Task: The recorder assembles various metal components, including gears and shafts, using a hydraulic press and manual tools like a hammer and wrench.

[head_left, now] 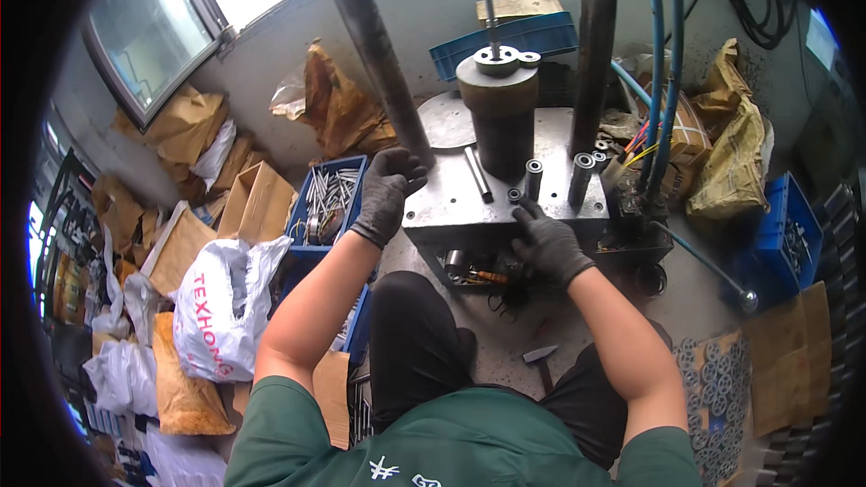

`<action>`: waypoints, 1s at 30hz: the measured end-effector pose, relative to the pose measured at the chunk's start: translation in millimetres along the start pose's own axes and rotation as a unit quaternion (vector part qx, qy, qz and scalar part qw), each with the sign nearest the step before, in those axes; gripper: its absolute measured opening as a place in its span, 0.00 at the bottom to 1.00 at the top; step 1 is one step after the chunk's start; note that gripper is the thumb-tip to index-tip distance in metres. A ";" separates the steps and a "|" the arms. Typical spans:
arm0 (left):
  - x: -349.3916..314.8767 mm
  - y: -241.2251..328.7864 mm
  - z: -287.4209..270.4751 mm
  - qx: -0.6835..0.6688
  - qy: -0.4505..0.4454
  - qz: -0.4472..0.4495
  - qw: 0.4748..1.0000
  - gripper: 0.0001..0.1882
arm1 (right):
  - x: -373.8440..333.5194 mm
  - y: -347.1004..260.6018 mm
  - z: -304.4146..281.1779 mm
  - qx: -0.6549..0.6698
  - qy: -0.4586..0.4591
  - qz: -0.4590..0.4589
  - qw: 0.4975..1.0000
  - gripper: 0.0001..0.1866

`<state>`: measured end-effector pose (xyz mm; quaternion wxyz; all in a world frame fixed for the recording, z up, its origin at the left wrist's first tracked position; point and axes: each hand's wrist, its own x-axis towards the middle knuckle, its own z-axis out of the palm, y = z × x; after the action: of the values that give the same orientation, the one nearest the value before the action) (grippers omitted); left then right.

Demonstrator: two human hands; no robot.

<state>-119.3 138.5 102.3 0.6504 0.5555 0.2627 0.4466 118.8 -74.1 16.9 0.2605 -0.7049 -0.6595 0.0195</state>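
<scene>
My left hand [390,191], in a dark glove, hovers at the left edge of a steel press table [451,207]. Its fingers are loosely bent and apart, with nothing visible in them. My right hand [552,242], also gloved, is at the table's front edge. Its fingers are spread, the tips beside a small dark ring [514,196]. Just behind them stand a metal tube [533,182] and a thicker tube [580,182]. A loose steel rod [478,175] lies left of the ring. On the dark cylinder [502,126], a ringed metal part [495,58] surrounds an upright threaded shaft [490,13].
Two thick columns [374,54] rise from the table. To the left are a blue bin of metal rods [329,194], a cardboard box [257,201] and a white sack [225,307]. A hammer [539,361] lies between my legs. Round metal parts [717,397] cover a board at right.
</scene>
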 end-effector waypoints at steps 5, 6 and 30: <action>43.9 42.9 67.4 0.101 -0.028 0.091 0.990 0.23 | 24.5 -1.7 25.6 -0.029 -0.040 0.019 0.999 0.35; 57.3 46.6 76.3 0.104 -0.032 0.095 0.990 0.23 | 25.1 -5.0 25.6 -0.027 -0.055 0.032 0.998 0.34; 38.2 -36.5 242.0 0.578 -0.289 0.329 0.689 0.18 | -24.6 -10.2 -13.4 0.043 -0.038 0.053 0.997 0.16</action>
<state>111.7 54.3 132.5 0.0560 0.9738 0.0680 0.2096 111.2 -101.8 24.7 0.2639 -0.7257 -0.6292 0.0885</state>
